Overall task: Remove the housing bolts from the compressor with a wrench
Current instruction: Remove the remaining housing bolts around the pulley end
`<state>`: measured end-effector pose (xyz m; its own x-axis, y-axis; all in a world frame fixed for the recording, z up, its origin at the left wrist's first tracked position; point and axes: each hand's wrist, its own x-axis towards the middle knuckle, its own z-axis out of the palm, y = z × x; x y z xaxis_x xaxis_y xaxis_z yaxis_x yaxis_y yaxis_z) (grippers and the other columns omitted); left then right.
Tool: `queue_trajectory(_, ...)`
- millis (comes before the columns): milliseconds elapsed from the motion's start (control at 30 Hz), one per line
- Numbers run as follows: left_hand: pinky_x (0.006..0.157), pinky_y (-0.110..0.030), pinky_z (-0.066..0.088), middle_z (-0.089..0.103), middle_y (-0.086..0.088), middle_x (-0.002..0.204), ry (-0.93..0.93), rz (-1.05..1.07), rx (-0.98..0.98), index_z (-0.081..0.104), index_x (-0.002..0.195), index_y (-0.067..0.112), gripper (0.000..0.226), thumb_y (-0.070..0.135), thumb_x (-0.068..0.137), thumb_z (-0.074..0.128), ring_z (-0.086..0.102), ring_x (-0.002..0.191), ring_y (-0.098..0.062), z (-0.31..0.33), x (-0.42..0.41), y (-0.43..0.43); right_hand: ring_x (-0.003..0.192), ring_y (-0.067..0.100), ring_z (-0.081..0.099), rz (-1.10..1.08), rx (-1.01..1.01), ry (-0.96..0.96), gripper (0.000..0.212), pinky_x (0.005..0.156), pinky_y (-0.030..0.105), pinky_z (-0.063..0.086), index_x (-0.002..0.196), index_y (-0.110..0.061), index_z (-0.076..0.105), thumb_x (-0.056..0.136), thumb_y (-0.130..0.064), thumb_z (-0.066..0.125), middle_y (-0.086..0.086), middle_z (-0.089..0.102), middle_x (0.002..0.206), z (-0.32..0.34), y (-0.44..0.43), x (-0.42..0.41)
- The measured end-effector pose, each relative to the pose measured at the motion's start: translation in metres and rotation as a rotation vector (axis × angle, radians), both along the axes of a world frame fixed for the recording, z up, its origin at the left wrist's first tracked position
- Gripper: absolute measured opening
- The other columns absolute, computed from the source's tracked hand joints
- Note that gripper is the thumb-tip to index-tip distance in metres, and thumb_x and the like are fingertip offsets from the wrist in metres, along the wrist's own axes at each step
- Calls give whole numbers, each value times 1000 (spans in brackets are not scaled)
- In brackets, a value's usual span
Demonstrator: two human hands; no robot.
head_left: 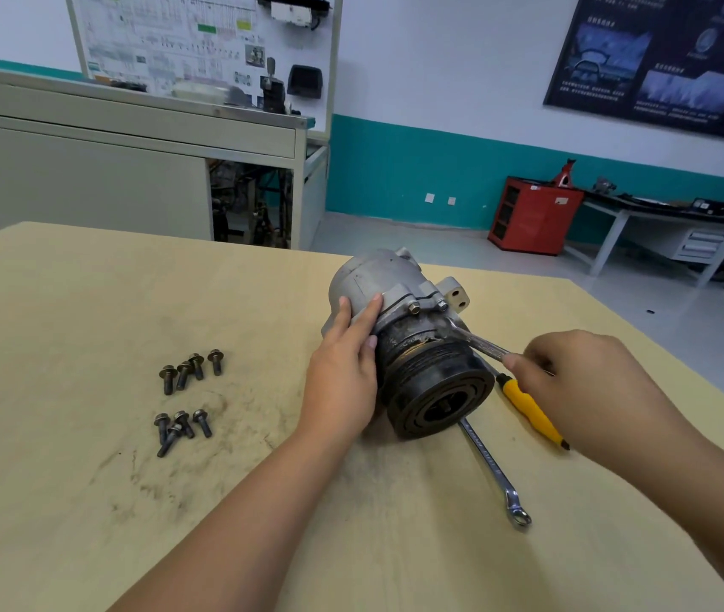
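Hands [342, 368] on compressor [378, 276] and wrench [479, 344]

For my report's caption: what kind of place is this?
Probably an automotive training workshop: a compressor with a wrench on it lies on the table, a display board with diagrams and mounted parts stands behind, and a red cabinet is by the wall.

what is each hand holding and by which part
The right hand grips the wrench by its shaft; the left hand presses flat on the compressor housing, gripping nothing.

A yellow-handled screwdriver [530, 410] lies on the table [64, 302], a red cabinet [532, 216] beyond.
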<state>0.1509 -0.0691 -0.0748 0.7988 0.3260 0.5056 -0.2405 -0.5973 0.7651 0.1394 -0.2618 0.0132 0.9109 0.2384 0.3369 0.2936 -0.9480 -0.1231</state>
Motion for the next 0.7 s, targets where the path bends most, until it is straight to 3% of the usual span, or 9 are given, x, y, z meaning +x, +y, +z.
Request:
queue_trajectory(200,101,-8,16,26,-8,154,-11,0,0,41,140,34,46,12,99,43,29,141,-19,0,0,0,51,18,45,3,308,144,38,49,26,33,60,-19,64,91,-38,54,8,55,59,3,-15,9)
queue_trajectory(300,102,-10,16,26,-8,154,-14,-6,-5,41,139,34,46,12,99,43,28,141,-19,0,0,0,46,15,42,17,423,241,41,49,27,35,55,-17,65,89,-39,58,-2,50,47,6,-19,15)
queue_trajectory(433,102,-8,15,26,-7,154,-19,-3,-1,41,139,35,46,12,99,43,29,141,-20,-1,0,0,39,10,36,38,494,344,40,43,25,34,57,-14,68,87,-39,60,-6,44,37,6,-18,22)
queue_trajectory(700,102,-10,16,26,-6,154,-18,-10,-2,41,138,36,46,12,99,43,28,141,-19,-1,1,1,36,9,28,52,612,505,37,36,16,27,66,-4,69,88,-33,60,-2,37,42,13,-20,28)
